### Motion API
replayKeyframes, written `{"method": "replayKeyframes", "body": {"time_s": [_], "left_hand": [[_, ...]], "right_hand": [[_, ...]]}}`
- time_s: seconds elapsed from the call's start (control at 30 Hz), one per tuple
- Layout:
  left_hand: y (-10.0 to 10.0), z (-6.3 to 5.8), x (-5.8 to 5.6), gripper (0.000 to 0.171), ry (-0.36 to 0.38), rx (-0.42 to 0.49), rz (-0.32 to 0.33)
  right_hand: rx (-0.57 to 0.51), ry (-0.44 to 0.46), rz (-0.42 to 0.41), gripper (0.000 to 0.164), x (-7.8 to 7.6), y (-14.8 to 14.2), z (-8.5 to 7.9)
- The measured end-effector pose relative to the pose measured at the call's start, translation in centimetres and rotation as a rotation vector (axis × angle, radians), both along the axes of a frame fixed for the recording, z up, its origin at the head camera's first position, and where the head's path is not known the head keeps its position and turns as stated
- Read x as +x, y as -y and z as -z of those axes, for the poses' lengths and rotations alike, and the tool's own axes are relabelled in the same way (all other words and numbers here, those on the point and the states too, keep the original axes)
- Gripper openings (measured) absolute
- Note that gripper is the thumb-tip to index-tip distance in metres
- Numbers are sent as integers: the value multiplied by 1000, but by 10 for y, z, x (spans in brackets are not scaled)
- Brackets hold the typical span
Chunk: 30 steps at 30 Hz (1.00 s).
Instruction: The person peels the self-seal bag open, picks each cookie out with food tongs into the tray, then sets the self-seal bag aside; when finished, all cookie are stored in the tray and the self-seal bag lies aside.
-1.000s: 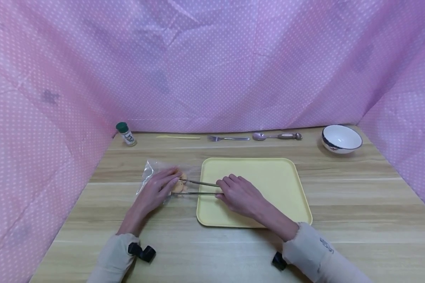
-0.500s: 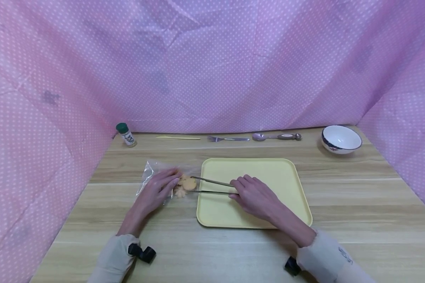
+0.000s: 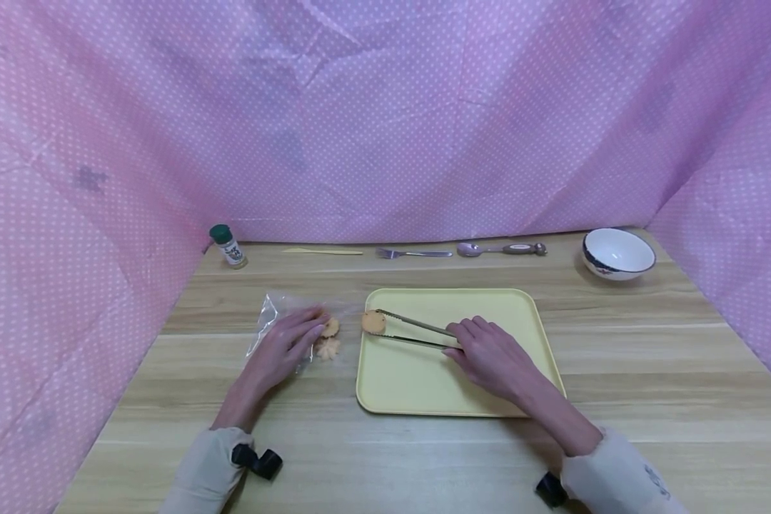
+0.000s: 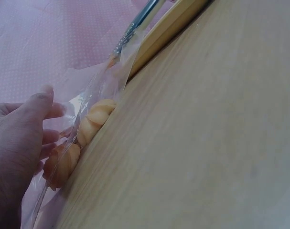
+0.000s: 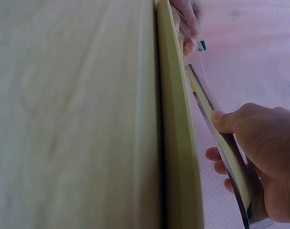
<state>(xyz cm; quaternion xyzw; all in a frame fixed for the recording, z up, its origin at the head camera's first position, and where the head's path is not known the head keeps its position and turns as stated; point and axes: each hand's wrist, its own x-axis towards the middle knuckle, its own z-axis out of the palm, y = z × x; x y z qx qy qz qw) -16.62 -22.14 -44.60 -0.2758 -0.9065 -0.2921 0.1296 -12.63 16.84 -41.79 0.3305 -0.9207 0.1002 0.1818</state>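
Note:
My left hand [image 3: 287, 341] holds the clear plastic bag [image 4: 94, 78] by its upper layer, left of the tray. Several scalloped cookies [image 4: 98, 117] lie inside the bag near my fingers; in the head view my hand partly covers them. My right hand [image 3: 491, 357] grips metal tongs [image 3: 417, 324], thumb on one arm and fingers on the other. Between the tong tips is a round cookie [image 3: 373, 322], above the left edge of the yellow tray [image 3: 450, 392]. In the right wrist view the tongs [image 5: 235, 174] slant over the tray rim.
Along the back of the table lie a yellow knife [image 3: 323, 251], a fork [image 3: 414, 254] and a spoon [image 3: 501, 249]. A green-capped shaker [image 3: 229, 246] stands at the back left, a white bowl [image 3: 619, 254] at the back right. Pink dotted cloth [image 3: 385, 121] hangs behind.
My right hand has moved right, drawing the tongs and one cookie from the bag to over the tray's left edge. My left hand has stayed on the bag.

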Motion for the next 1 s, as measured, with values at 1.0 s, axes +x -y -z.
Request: {"method": "replayKeyframes", "body": {"time_s": [1.0], "left_hand": [[-1,1,1,29,-4,13,-7]], "right_hand": [[-19,32,112,26,-7,-8,3]]}}
